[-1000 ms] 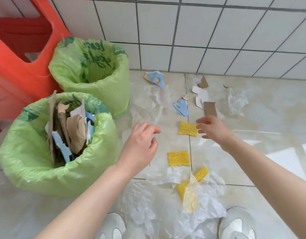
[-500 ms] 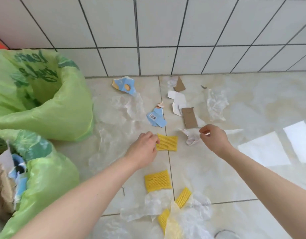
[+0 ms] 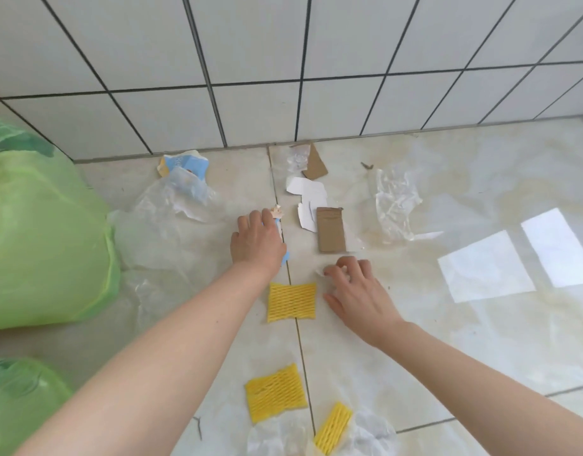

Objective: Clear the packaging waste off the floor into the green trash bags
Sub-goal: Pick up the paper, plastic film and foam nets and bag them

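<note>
Moved on from the yellow foam net (image 3: 292,301): left hand (image 3: 256,240) now covers the blue carton scrap (image 3: 285,257) on the floor, grip unclear; right hand (image 3: 357,291), fingers curled, pinches white scrap (image 3: 320,273). Gathering step. Next: lift both, carry left to green trash bag (image 3: 46,232).

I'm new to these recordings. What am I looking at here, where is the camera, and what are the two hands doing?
A camera worn on the person's head looks down at a tiled floor by a wall. No robot, just bare arms. The left hand presses on a blue card scrap; the right hand curls over a small white scrap. Around them lie yellow foam nets, a brown cardboard piece, white card pieces and clear plastic film. Green trash bags stand at the left.
</note>
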Tool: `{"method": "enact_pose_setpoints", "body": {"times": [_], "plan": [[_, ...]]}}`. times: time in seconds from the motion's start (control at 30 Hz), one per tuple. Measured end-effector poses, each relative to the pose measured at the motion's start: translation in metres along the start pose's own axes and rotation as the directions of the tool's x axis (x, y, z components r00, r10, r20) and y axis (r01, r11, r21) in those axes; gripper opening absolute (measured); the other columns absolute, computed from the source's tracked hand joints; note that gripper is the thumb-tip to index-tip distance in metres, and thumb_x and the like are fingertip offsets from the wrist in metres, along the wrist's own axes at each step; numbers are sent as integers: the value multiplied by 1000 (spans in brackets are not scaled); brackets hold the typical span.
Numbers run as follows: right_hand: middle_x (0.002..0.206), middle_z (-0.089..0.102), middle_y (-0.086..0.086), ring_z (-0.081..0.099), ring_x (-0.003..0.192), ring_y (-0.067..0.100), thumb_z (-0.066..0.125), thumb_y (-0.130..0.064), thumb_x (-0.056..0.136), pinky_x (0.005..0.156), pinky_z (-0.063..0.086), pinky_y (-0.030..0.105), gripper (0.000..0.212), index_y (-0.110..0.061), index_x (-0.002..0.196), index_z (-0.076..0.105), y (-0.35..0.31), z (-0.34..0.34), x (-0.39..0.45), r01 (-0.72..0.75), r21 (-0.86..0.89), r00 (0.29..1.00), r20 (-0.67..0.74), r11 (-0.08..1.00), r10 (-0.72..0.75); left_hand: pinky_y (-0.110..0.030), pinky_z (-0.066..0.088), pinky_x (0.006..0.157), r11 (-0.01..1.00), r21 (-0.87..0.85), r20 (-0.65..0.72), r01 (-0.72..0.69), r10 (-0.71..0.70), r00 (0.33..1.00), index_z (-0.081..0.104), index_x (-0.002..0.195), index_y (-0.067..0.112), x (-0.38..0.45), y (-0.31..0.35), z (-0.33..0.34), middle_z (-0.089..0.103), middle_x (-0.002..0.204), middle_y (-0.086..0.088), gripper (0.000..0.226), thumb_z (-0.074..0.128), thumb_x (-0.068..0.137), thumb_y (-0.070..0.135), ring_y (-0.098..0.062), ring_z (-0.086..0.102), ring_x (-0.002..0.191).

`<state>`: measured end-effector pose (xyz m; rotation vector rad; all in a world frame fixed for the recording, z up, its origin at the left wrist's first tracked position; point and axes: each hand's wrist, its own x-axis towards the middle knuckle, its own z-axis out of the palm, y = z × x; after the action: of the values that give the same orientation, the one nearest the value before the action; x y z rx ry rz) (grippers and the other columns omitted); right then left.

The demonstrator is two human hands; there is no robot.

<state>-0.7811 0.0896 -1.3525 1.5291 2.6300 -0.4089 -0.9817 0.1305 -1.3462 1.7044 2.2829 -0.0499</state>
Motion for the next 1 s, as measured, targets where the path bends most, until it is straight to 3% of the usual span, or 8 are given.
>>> {"method": "enact_pose_setpoints", "body": {"times": [0.1, 0.3, 0.4, 0.5, 0.57, 0.67, 0.8, 1.0], "plan": [[101, 53, 12, 51, 82, 34, 61, 1, 72, 63, 53, 45, 41, -12, 111, 55, 5, 6, -4, 8, 48, 1000, 16, 999, -8, -37, 40, 80, 996, -81, 23, 24, -22, 999, 34, 133, 16, -5, 2, 2, 41, 125, -8, 55, 61, 87, 26, -30, 39, 116], [102, 54, 10, 53, 92, 30, 46, -1, 86, 77, 45, 39, 30, -7, 114, 53, 9, -22, 6, -76, 294, 991, -79, 953, 103, -33, 42, 84, 830, -512, 195, 221, -138, 971, 36, 132, 9, -16, -10, 2, 52, 120, -17, 63, 70, 79, 10, -34, 51, 111], [90, 53, 10, 53, 82, 32, 43, -6, 90, 69, 40, 38, 16, -5, 102, 54, 10, -41, 24, -121, 389, 971, -144, 913, 190, -26, 38, 72, 853, -498, 109, 155, -116, 987, 53, 114, 3, -9, -19, -11, 59, 111, -17, 39, 69, 81, 17, -32, 56, 101], [93, 50, 7, 51, 86, 30, 45, -15, 94, 70, 37, 34, 17, -5, 104, 54, 14, -51, 46, -210, 427, 950, -124, 880, 287, -35, 49, 78, 834, -551, -18, 39, -59, 998, 60, 101, -2, 13, -35, -33, 64, 102, -21, 37, 70, 83, 29, -37, 63, 90], [103, 51, 9, 52, 94, 30, 47, -22, 94, 73, 35, 32, 25, -5, 112, 52, 17, -55, 60, -292, 431, 931, -77, 854, 357, -42, 50, 80, 844, -536, -105, -1, -65, 992, 61, 99, -1, 33, -49, -50, 64, 97, -22, 37, 67, 85, 32, -37, 64, 84], [115, 52, 11, 52, 104, 31, 49, -30, 94, 77, 37, 33, 35, -7, 120, 49, 18, -57, 81, -383, 428, 904, -9, 819, 428, -35, 36, 67, 877, -478, -183, 51, -156, 971, 51, 81, 4, 62, -66, -72, 51, 78, -14, 31, 58, 90, 32, -30, 51, 75], [119, 50, 12, 51, 111, 32, 59, -43, 87, 88, 41, 38, 51, -7, 119, 44, 13, -51, 96, -466, 372, 877, 74, 803, 474, -32, 35, 66, 946, -307, -137, 106, -154, 979, 51, 76, 7, 83, -94, -69, 52, 76, -10, 27, 52, 91, 29, -31, 52, 78], [119, 49, 11, 52, 111, 32, 69, -56, 75, 88, 42, 39, 71, -8, 120, 41, 5, -35, 99, -514, 311, 857, 158, 799, 490, -35, 37, 66, 980, -27, -204, 197, -198, 959, 58, 98, 6, 71, -115, -42, 62, 96, -22, 31, 44, 95, 33, -42, 59, 89]]}}
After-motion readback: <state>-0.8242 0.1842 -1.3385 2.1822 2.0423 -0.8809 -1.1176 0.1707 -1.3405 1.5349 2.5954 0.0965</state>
